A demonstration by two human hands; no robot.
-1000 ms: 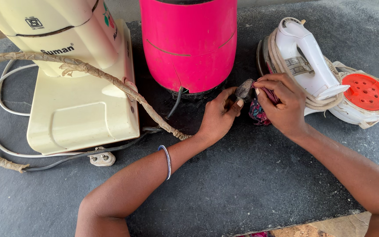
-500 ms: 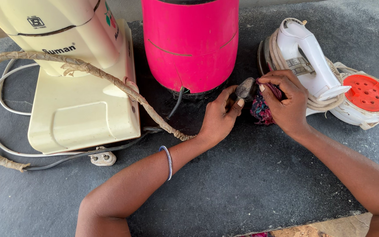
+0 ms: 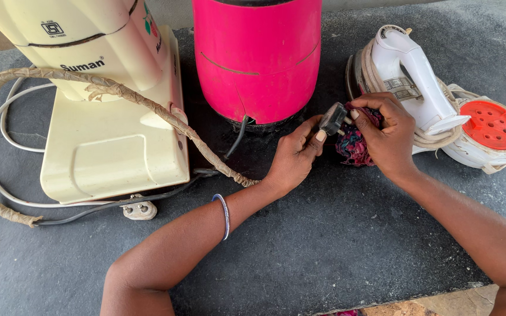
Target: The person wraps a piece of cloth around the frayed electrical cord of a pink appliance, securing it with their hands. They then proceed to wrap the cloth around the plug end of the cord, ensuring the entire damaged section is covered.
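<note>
My left hand [image 3: 293, 157] pinches a black electric plug [image 3: 333, 119] just in front of a bright pink cylindrical appliance [image 3: 257, 55]. A black cord [image 3: 238, 133] runs out from the pink appliance's base. My right hand [image 3: 387, 136] grips a crumpled multicoloured cloth [image 3: 352, 145] and presses it against the plug's pins. Both hands meet over the dark grey stone slab [image 3: 323, 246], between the pink appliance and a white clothes iron [image 3: 408, 82].
A cream mixer base [image 3: 112, 146] stands at the left with a cloth-wrapped cord [image 3: 147, 105] looped around it, a white cable [image 3: 7, 140] and a white plug [image 3: 140, 210]. Right of the iron lies a white part with a red perforated disc [image 3: 490, 126].
The plug has turned slightly in my left fingers and my right hand has shifted the cloth over its pins. The appliances have not moved.
</note>
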